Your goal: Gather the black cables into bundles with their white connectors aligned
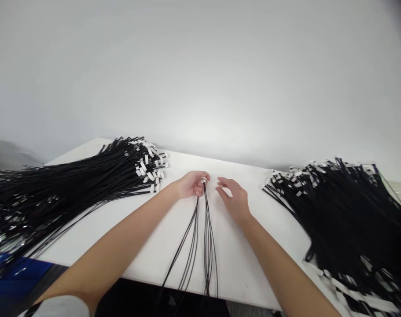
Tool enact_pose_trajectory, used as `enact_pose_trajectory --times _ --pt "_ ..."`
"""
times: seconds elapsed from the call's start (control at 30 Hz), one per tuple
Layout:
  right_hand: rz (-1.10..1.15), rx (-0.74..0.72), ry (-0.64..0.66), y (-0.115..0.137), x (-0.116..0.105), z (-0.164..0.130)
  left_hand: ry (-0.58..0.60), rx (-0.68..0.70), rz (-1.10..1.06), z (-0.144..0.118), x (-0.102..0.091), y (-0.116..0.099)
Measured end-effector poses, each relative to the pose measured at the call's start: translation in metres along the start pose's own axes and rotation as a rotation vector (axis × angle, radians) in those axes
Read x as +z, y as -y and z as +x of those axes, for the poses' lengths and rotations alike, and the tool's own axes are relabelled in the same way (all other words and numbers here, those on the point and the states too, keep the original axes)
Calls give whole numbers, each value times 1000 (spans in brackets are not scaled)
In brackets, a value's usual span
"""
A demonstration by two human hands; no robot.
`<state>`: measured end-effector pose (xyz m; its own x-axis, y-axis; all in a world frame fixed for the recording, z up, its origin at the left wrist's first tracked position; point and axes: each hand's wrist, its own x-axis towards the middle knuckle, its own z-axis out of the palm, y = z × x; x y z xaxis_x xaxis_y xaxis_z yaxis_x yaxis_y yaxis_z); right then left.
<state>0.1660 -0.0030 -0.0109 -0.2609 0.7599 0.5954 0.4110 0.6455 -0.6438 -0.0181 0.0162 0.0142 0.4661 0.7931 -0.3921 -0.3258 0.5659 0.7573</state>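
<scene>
Nearest of all, a pale sleeve [64,307] sat at the top of the left arm, below the near edge of the worktop [240,264]. Past it, about midway along the worktop and nearer its far edge, the left hand [192,184] held a few thin black cables [205,193], its fingers pinching them by a small white tag [204,180]. A second group of strands dropped from beneath the same hand; whether they shared that tag could not be told. Just beside it, the right hand [235,198] stood with thumb and forefinger a little apart, nothing visible between them. Both groups fanned out toward the near edge and ran past it. By their look the cables should have been light and springy, bending easily but not lying dead straight, smooth enough to slide between dry fingers and apt to cross one another when loose. The tagged end seemed the best place to grip, since the strands gathered there; the tag itself looked thin and likely to crease, so a flat, gentle pinch would have suited it. Toward the left edge lay a large cable pile [81,176], and toward the right another heap [352,211], both with many white tags.
</scene>
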Motion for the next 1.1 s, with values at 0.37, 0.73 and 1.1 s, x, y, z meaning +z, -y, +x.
enact_pose_trajectory --times 0.37,0.73,1.1 --pt "-63 -111 -21 3 0 -4 116 13 174 -5 15 7" --pt "86 279 -106 25 -2 -6 74 105 -5 0 22 17" --pt "280 568 289 35 2 -8 20 138 -20 3 24 20"
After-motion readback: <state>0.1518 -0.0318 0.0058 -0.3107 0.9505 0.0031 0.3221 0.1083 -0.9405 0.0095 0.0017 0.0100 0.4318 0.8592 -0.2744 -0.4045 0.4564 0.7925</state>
